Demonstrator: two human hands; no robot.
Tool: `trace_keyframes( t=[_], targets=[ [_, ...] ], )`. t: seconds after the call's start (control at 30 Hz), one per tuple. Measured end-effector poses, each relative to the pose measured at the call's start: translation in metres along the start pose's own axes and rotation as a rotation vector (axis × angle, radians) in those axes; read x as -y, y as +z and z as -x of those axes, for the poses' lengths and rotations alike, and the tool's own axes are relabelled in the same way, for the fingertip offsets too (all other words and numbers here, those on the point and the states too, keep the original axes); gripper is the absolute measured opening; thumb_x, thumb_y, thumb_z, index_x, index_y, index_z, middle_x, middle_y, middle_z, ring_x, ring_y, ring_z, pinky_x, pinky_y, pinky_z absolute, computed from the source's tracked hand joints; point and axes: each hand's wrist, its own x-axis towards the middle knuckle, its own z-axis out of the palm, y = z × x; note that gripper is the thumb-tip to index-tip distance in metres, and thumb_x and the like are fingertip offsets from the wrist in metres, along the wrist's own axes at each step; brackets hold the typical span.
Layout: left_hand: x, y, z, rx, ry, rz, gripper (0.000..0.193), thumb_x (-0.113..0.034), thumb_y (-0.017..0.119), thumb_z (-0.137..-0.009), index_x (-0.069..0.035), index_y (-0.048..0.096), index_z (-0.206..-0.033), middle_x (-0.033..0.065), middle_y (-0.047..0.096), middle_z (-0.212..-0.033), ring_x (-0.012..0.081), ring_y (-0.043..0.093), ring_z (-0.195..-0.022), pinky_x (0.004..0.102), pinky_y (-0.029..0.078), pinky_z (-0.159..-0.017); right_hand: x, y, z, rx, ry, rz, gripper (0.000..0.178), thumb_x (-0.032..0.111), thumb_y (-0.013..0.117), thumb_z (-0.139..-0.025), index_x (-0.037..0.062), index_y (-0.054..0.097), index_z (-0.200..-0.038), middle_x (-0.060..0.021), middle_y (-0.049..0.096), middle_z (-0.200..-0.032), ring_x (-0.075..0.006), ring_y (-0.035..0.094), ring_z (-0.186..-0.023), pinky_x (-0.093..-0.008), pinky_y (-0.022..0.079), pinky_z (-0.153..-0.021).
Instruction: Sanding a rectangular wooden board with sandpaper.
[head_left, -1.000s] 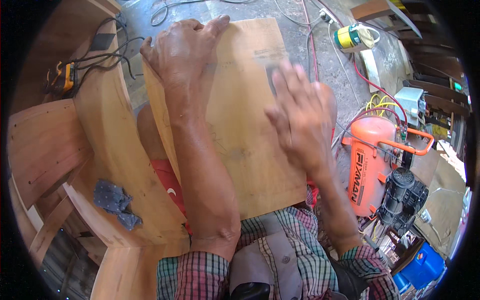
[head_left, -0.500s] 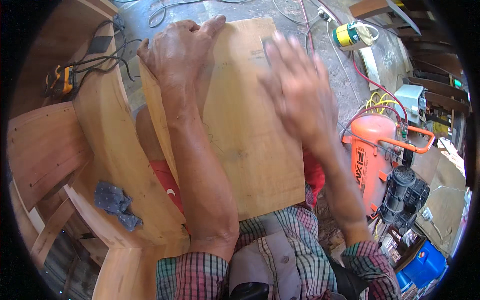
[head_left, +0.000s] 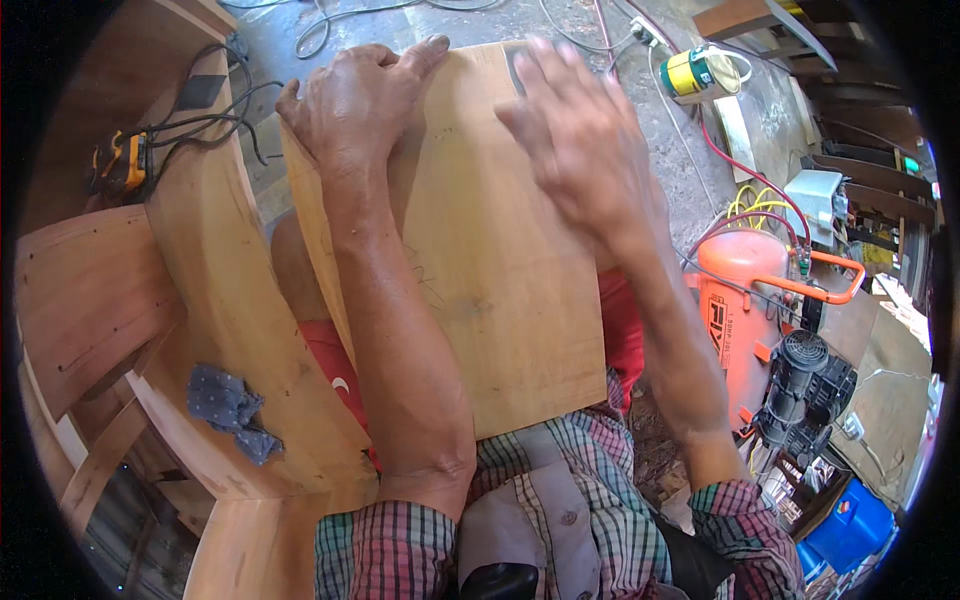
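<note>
A pale wooden board with a few pencil marks rests across my lap. My left hand is closed over its far left corner, the thumb along the top edge. At the far right edge, my right hand is slightly smeared by motion. Its fingers press a small dark sheet, which looks like sandpaper, against the board; most of the sheet is hidden beneath them.
Wooden cabinet panels stand at my left, with a dotted grey cloth and a yellow-black tool on them. An orange air compressor is at right, near a paint can. Cables and a red hose cross the floor.
My right hand has shifted a little farther away and to the left along the board's right edge, with the dark sheet under it. My left hand keeps its grip.
</note>
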Motion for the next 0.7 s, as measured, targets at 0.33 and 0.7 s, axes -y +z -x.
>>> trace_keyframes(
  t=[0.33, 0.7],
  targets=[
    [-0.005, -0.006, 0.013, -0.012, 0.031, 0.032, 0.056, -0.063, 0.053, -0.078, -0.012, 0.075, -0.086, 0.0132, 0.070, -0.085, 0.0292, 0.064, -0.090, 0.0421, 0.029, -0.099, 0.038, -0.047, 0.083, 0.234, 0.061, -0.050, 0.055, 0.042, 0.055, -0.089, 0.0032, 0.052, -0.128, -0.0152, 0.047, -0.138, -0.0303, 0.044, -0.127, -0.0534, 0.035, -0.100],
    [0.007, -0.002, 0.003, -0.017, 0.036, -0.054, 0.054, -0.060, 0.053, -0.080, -0.011, 0.074, -0.085, 0.0148, 0.070, -0.086, 0.0309, 0.064, -0.092, 0.0449, 0.028, -0.099, 0.055, -0.052, 0.086, 0.209, 0.024, -0.053, 0.060, 0.048, 0.052, -0.089, 0.0061, 0.052, -0.131, -0.0112, 0.047, -0.139, -0.0297, 0.041, -0.131, -0.0577, 0.029, -0.102]
  ],
)
